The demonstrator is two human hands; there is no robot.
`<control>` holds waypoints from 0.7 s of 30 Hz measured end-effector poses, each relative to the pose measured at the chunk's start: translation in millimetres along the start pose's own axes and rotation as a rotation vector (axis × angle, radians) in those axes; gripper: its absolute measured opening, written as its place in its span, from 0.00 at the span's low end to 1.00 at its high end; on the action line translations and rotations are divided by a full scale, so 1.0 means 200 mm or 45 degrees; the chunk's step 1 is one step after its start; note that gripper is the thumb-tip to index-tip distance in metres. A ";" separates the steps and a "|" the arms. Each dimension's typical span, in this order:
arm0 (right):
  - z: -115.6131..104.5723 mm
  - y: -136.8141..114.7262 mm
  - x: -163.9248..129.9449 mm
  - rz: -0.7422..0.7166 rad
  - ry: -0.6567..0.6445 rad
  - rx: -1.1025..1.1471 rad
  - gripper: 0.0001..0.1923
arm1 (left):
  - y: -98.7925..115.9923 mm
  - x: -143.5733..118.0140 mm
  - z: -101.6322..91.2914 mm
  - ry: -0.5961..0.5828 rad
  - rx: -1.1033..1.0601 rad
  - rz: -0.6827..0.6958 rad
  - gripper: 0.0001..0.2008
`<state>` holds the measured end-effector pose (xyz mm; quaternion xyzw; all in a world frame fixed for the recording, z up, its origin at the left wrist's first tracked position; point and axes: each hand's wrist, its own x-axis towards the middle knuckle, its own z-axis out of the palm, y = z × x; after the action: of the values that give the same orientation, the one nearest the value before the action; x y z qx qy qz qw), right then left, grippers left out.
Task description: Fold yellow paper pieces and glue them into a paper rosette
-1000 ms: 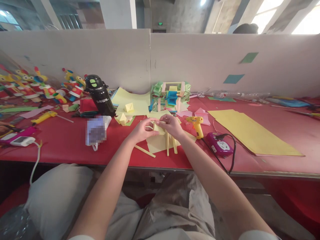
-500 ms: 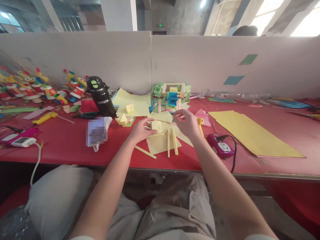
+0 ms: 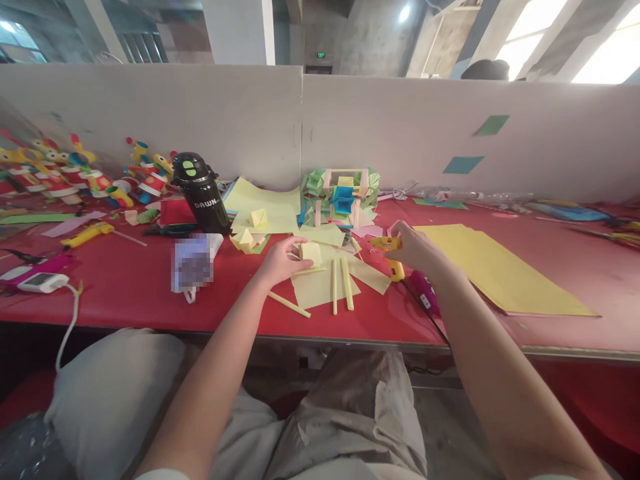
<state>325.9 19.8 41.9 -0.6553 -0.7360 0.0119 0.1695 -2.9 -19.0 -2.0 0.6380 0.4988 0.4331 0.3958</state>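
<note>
Box of folded pale yellow paper point(image 3: 311, 253), low on the red surface point(image 3: 240, 303), near the middle, at the far edge of a pale yellow sheet point(image 3: 323, 295). Left hand point(image 3: 281, 260) curved around the left side of the box, pinching it between fingertips at the back and thumb along the front. Right hand point(image 3: 420, 248) well apart from the left, with bent fingers at the rear of a yellow glue gun point(image 3: 395, 269); firm grip or mere touch, impossible to tell. Below the box, two pale yellow paper rods point(image 3: 335, 287) side by side across the sheet, with another rod point(image 3: 290, 304) slanting over bare red to the left. Just past the glue gun, a purple power strip point(image 3: 427, 293) (half hidden behind the right forearm), then a stack of deeper yellow sheets point(image 3: 520, 277). Behind the box, against the pale partition point(image 3: 150, 110), a green, blue and pink paper construction point(image 3: 344, 198). To its left, two small folded yellow pieces point(image 3: 245, 241), a black bottle point(image 3: 204, 203), a second yellow glue gun point(image 3: 90, 235) and a crowd of bright toy figures point(image 3: 55, 175).
</note>
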 end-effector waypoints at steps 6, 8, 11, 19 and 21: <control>-0.02 -0.01 0.01 -0.021 -0.032 -0.043 0.16 | 0.00 0.00 0.00 -0.003 -0.005 0.005 0.31; -0.04 -0.02 -0.01 -0.045 0.029 -0.001 0.16 | 0.00 0.00 0.00 -0.002 0.006 -0.004 0.31; -0.08 -0.08 -0.06 -0.066 0.094 0.098 0.17 | 0.00 0.00 0.00 0.000 0.047 -0.012 0.31; -0.20 -0.31 -0.18 -0.207 0.030 0.381 0.17 | 0.00 0.00 -0.01 0.007 0.094 -0.018 0.29; -0.20 -0.35 -0.21 -0.260 -0.005 0.415 0.18 | -0.01 0.00 -0.01 0.009 0.088 -0.015 0.29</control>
<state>272.2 -38.7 86.9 -0.5409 -0.7874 0.1152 0.2723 -5.4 -17.8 -3.8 0.6468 0.5186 0.4154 0.3742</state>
